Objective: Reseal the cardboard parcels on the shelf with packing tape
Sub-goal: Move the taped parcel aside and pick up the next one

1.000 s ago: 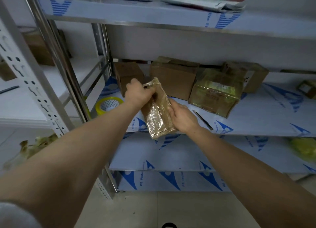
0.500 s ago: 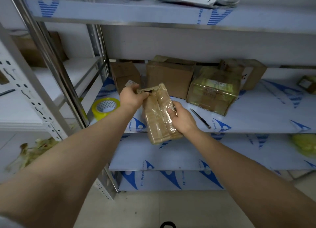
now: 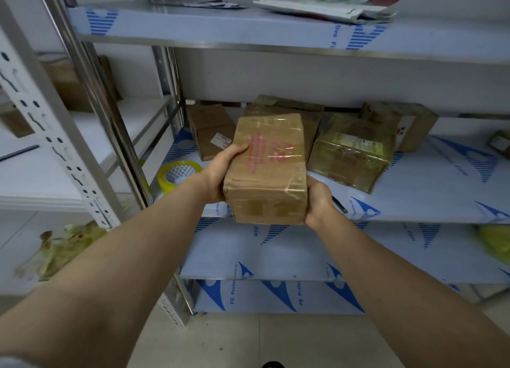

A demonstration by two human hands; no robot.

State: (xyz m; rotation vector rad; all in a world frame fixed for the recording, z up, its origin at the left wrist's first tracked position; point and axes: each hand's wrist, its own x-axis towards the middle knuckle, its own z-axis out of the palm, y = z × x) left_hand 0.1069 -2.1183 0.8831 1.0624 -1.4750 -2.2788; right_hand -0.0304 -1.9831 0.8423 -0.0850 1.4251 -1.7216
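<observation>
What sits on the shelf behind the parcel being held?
A big box, mostly covered by the parcel, with a small box to its left and a tape-wrapped box to its right. The big box's front and seams are hidden.

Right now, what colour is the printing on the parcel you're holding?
Pinkish red print on the brown parcel, clearest in the head view.

Dim, flat, bluish indoor light. Soft glare across the tape-wrapped brown cardboard parcel point(image 3: 266, 169). Bends the shiny steel shelf post point(image 3: 110, 124) with wide-angle distortion; blurs towards the edges.
</observation>
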